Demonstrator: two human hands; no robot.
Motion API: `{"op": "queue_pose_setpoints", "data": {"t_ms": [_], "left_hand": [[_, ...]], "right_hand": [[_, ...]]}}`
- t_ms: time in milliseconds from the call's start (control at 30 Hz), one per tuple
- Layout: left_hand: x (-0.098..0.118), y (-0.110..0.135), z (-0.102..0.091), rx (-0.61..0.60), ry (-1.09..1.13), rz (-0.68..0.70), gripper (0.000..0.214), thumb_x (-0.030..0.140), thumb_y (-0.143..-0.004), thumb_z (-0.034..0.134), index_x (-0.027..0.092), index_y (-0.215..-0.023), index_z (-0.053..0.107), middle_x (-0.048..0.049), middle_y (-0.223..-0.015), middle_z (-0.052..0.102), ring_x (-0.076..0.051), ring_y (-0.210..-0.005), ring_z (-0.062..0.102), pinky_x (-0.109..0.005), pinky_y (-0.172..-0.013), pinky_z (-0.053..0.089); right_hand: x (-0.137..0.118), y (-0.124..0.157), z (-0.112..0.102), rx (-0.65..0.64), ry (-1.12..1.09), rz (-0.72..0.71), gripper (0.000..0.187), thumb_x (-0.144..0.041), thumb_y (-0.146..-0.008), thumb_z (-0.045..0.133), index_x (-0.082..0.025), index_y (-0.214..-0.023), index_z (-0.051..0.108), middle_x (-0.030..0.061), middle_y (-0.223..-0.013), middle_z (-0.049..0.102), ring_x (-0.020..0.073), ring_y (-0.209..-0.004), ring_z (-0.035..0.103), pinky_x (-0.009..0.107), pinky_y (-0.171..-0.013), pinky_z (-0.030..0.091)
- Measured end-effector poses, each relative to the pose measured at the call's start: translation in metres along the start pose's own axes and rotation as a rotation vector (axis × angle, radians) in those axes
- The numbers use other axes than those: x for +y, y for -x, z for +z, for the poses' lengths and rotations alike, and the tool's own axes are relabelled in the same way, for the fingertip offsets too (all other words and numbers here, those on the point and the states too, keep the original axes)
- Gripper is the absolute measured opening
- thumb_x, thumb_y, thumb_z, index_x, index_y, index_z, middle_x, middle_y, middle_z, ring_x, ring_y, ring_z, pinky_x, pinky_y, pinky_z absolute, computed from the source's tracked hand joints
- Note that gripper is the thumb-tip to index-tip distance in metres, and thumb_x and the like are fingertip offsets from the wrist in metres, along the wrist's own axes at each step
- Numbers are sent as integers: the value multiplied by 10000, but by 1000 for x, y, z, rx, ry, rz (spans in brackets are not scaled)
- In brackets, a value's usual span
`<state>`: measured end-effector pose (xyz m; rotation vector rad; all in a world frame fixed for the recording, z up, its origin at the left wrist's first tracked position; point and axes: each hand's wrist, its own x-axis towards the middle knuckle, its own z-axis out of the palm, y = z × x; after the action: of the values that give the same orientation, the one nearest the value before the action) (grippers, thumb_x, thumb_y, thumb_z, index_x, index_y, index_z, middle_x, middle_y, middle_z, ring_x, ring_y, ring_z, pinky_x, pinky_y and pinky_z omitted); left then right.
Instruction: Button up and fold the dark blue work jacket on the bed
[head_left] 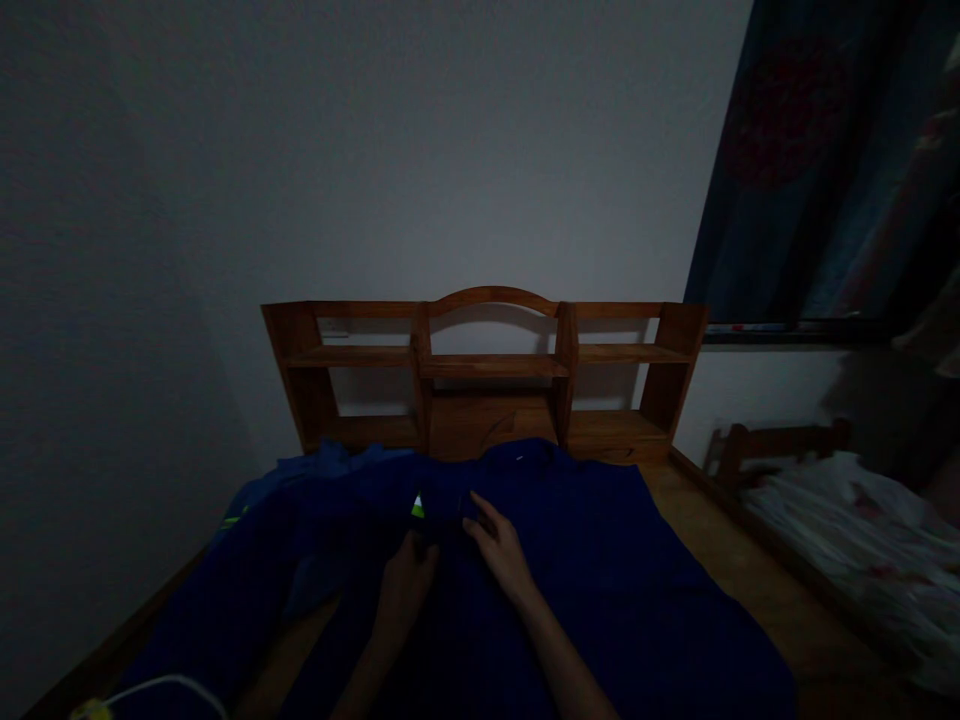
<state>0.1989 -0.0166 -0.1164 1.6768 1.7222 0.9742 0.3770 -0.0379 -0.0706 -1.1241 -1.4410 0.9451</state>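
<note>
A dark blue garment (600,560) lies spread over a wooden bed. Both my hands rest on its middle, close together. My left hand (405,585) is curled, its fingertips pressed into the fabric beside a small white and green tag (418,506). My right hand (499,548) lies on the cloth with fingers bent, pinching the fabric near the garment's centre line. The room is very dim, so the finger detail is hard to read.
A wooden headboard with open shelves (487,368) stands against the pale wall. A dark curtain (832,160) hangs at the upper right. White patterned bedding (847,530) lies at the right. A white cable (165,685) curls at the lower left.
</note>
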Motion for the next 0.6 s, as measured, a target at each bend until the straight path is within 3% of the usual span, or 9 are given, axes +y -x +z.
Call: {"op": "queue_pose_setpoints", "data": {"t_ms": [67,167,233,300,467,600], "left_hand": [[-16,-4,-10,52,236,-127,268,399,-778,483,212,-961,540,-114,-921,641,-300,-946,611,-427,-802,465],[-33,-6,-26,73,411,-185,350,410,-818,365,236,-1095,490,-101,-1010,630,-269,-950,631,-432,-786,500],[-34,-7,-36,70,474,-198,410,425,-854,263,242,-1176,440,-100,-1095,604,-230,-953,638,-390,-768,517],[-30,-10,-46,35,453,-200,444,470,-844,305,225,-1178,466,-113,-1118,597,-236,-986,626,-372,-779,516],[-12,-22,-49,48,156,-74,475,446,-625,672,177,-1009,594,-128,-1117,621,-331,-1119,533,-425,-959,412],[11,-32,-44,118,150,91,395,402,-706,615,189,-1038,597,-96,-1190,606,-294,-1193,488,-406,-1044,335]], "right_hand": [[-16,8,2,-79,14,-120,496,-448,-856,493,-278,-1319,447,9,-1367,459,198,-1275,398,377,-1071,296],[-28,17,9,-284,91,-218,368,-386,-843,541,-277,-1195,531,-3,-1267,549,178,-1198,479,333,-1030,338],[-29,22,15,-403,156,-225,310,-339,-812,587,-262,-1110,550,-15,-1157,608,172,-1092,552,309,-955,398],[-29,27,20,-463,207,-211,299,-308,-792,605,-256,-1080,543,-22,-1094,629,167,-1020,585,296,-898,431],[-38,34,13,-425,295,-256,344,-305,-827,553,-292,-1170,540,-6,-1235,570,182,-1152,520,336,-998,378],[-41,30,-29,-246,506,-258,438,-410,-862,493,-273,-1278,499,45,-1422,384,213,-1322,328,412,-1094,259]]}}
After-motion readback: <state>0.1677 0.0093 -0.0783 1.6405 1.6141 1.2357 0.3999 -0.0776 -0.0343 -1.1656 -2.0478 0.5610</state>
